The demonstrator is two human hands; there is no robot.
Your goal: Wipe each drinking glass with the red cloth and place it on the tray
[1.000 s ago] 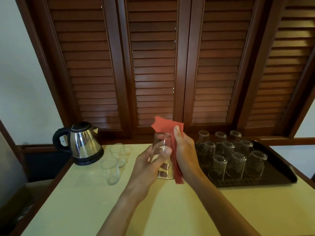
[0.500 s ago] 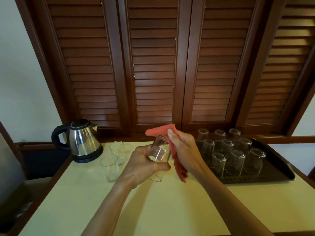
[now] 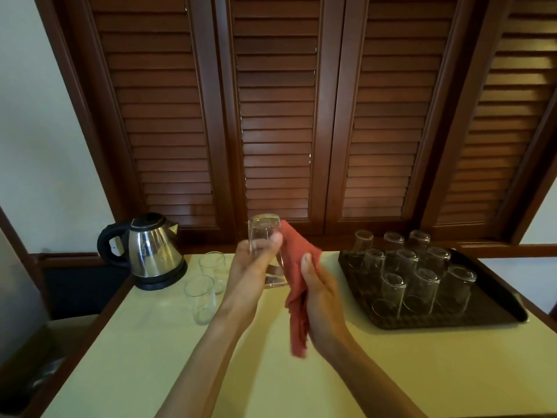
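Two glasses wait unwiped, left of centre. Left hand grips an inverted glass; right hand clutches red cloth against it, likely wiping. Tray right.

The right hand hides the red cloth's middle. Both forearms run off the bottom edge. The tray's far-row glasses blur against the dark shutters.
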